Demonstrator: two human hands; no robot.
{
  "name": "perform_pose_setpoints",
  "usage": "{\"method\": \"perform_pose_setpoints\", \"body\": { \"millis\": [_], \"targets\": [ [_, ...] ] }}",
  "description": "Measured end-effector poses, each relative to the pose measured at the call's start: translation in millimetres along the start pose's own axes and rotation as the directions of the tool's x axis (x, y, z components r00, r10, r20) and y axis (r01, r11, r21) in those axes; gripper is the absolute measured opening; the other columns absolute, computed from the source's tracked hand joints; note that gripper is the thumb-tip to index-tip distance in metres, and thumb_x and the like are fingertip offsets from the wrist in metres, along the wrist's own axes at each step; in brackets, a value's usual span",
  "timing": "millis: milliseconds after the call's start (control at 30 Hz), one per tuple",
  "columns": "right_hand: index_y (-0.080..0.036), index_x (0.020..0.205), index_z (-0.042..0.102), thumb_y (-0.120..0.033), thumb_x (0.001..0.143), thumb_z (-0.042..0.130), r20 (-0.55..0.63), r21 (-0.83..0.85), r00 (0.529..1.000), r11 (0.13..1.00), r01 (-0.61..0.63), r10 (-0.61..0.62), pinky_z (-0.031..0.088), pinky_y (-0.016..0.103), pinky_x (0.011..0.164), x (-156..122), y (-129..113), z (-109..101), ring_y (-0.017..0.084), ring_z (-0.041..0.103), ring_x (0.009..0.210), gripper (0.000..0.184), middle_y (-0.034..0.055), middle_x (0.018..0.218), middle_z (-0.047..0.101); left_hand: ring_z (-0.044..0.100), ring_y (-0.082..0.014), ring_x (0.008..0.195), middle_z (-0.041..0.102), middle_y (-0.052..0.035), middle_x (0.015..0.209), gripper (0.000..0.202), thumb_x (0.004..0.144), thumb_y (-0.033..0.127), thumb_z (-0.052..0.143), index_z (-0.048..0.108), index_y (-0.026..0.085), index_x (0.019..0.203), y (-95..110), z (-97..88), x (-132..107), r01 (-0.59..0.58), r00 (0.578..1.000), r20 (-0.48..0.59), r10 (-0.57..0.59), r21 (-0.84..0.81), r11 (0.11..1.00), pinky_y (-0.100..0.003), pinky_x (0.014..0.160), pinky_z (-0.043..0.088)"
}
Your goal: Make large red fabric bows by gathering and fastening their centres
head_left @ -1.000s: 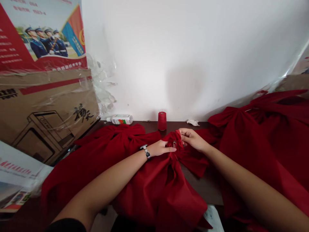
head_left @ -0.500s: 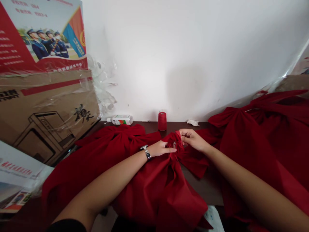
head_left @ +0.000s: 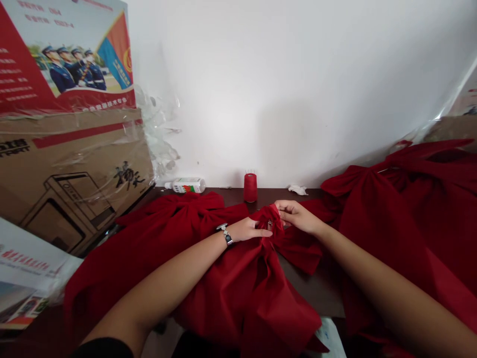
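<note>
A red fabric bow [head_left: 257,283] with long tails hangs over the near edge of the table, its gathered knot held up between my hands. My left hand [head_left: 249,229] is closed around the left side of the knot, thumb lying across the front. Close to that thumb a small metal clip or pin [head_left: 270,225] shows on the cloth. From the right, my right hand [head_left: 292,214] pinches the upper edge of the same knot; its fingertips are partly hidden by fabric. A watch-like bracelet [head_left: 226,233] circles my left wrist.
Behind the hands stands a spool of red thread [head_left: 250,188] with needles in its top. A white bottle [head_left: 188,185] lies to its left, a crumpled tissue [head_left: 297,190] to its right. More red bows lie at left [head_left: 149,238] and right [head_left: 391,214]. A cardboard box [head_left: 74,174] borders the left.
Hardly anything differs. My right fingers have shifted very slightly at the top of the knot, while my left hand keeps its hold.
</note>
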State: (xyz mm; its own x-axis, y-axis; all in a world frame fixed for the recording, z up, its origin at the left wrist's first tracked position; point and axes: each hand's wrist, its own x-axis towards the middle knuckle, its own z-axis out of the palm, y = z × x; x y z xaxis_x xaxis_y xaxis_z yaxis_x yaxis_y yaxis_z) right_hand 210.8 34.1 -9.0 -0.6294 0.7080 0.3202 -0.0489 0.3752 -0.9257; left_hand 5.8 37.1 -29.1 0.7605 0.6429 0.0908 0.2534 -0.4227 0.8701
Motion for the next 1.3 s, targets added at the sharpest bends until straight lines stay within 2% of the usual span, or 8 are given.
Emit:
{"method": "perform_pose_setpoints", "body": {
  "millis": [200, 400, 567, 667, 733, 933, 1167, 1300],
  "targets": [
    [-0.015, 0.071, 0.052, -0.051, 0.079, 0.059, 0.026, -0.037, 1.0, 0.999, -0.001, 0.002, 0.032, 0.021, 0.05, -0.1, -4.3, 0.2, 0.008, 0.038, 0.052, 0.038, -0.003, 0.06, 0.045, 0.054, -0.0211, 0.107, 0.064, -0.0056, 0.112, 0.045, 0.077, 0.043, 0.061, 0.058, 0.016, 0.113, 2.9, 0.3, -0.3, -0.024, 1.0, 0.004, 0.024, 0.04, 0.999, -0.032, 0.099, 0.036],
    [-0.014, 0.075, 0.054, -0.048, 0.077, 0.063, 0.006, 0.071, 0.996, 0.994, -0.088, 0.087, 0.024, 0.019, 0.046, -0.7, 3.5, -2.8, 0.006, 0.031, 0.048, 0.036, -0.0044, 0.059, 0.043, 0.052, -0.0226, 0.111, 0.06, -0.0075, 0.12, 0.051, 0.075, 0.044, 0.063, 0.054, 0.016, 0.118, 4.1, 2.7, 1.8, -0.048, 0.998, -0.029, 0.049, 0.04, 0.998, -0.035, 0.1, 0.035],
    [-0.014, 0.074, 0.056, -0.044, 0.072, 0.069, -0.13, 0.126, 0.988, 0.99, -0.068, 0.084, 0.026, 0.019, 0.047, -0.5, 4.7, -2.0, 0.006, 0.034, 0.05, 0.033, -0.002, 0.063, 0.051, 0.051, -0.024, 0.114, 0.059, -0.0087, 0.122, 0.052, 0.074, 0.041, 0.065, 0.053, 0.017, 0.119, 3.8, 3.5, 4.4, -0.094, 0.978, -0.184, 0.1, 0.037, 0.995, -0.036, 0.101, 0.036],
    [-0.015, 0.074, 0.057, -0.042, 0.068, 0.072, -0.236, 0.159, 0.965, 0.984, -0.078, 0.114, 0.028, 0.019, 0.047, 0.4, 6.0, 0.6, 0.007, 0.037, 0.051, 0.031, -0.001, 0.066, 0.054, 0.055, -0.0244, 0.11, 0.061, -0.01, 0.119, 0.05, 0.077, 0.041, 0.062, 0.053, 0.015, 0.119, 2.7, 2.6, 5.0, -0.095, 0.974, -0.202, 0.099, 0.033, 0.995, -0.036, 0.097, 0.039],
    [-0.015, 0.076, 0.058, -0.041, 0.067, 0.073, -0.266, 0.185, 0.957, 0.98, -0.069, 0.118, 0.027, 0.018, 0.046, 0.9, 7.0, 2.5, 0.006, 0.037, 0.05, 0.031, -0.0008, 0.067, 0.055, 0.055, -0.0247, 0.111, 0.06, -0.0104, 0.119, 0.051, 0.078, 0.041, 0.062, 0.051, 0.014, 0.121, 2.5, 2.2, 5.1, -0.108, 0.971, -0.21, 0.113, 0.034, 0.994, -0.036, 0.097, 0.039],
    [-0.016, 0.077, 0.055, -0.036, 0.072, 0.071, -0.218, 0.197, 0.976, 0.98, 0.018, 0.026, 0.025, 0.018, 0.046, 1.3, 6.2, 2.7, 0.005, 0.034, 0.046, 0.026, -0.0034, 0.061, 0.052, 0.052, -0.0247, 0.115, 0.059, -0.0097, 0.122, 0.057, 0.077, 0.042, 0.062, 0.047, 0.016, 0.125, 2.3, 2.7, 5.1, -0.13, 0.969, -0.208, 0.137, 0.048, 0.99, -0.036, 0.099, 0.037],
    [-0.015, 0.071, 0.054, -0.041, 0.075, 0.067, -0.108, 0.071, 0.994, 0.997, 0.015, -0.008, 0.03, 0.02, 0.048, 1.6, 3.0, -3.6, 0.007, 0.037, 0.049, 0.03, -0.0025, 0.059, 0.05, 0.057, -0.0226, 0.105, 0.064, -0.0072, 0.11, 0.047, 0.076, 0.045, 0.061, 0.056, 0.014, 0.111, -0.4, 3.4, 5.1, -0.103, 0.982, -0.158, 0.108, 0.037, 0.994, -0.034, 0.096, 0.04],
    [-0.014, 0.07, 0.053, -0.044, 0.075, 0.066, -0.096, 0.0, 0.995, 1.0, 0.021, -0.021, 0.032, 0.021, 0.05, 1.0, -1.9, -3.0, 0.008, 0.04, 0.052, 0.033, -0.0017, 0.06, 0.051, 0.057, -0.0218, 0.102, 0.064, -0.0073, 0.11, 0.045, 0.077, 0.045, 0.06, 0.056, 0.014, 0.109, 0.4, 4.2, 4.7, -0.088, 0.985, -0.147, 0.094, 0.052, 0.995, -0.033, 0.093, 0.041]
  ]
}}
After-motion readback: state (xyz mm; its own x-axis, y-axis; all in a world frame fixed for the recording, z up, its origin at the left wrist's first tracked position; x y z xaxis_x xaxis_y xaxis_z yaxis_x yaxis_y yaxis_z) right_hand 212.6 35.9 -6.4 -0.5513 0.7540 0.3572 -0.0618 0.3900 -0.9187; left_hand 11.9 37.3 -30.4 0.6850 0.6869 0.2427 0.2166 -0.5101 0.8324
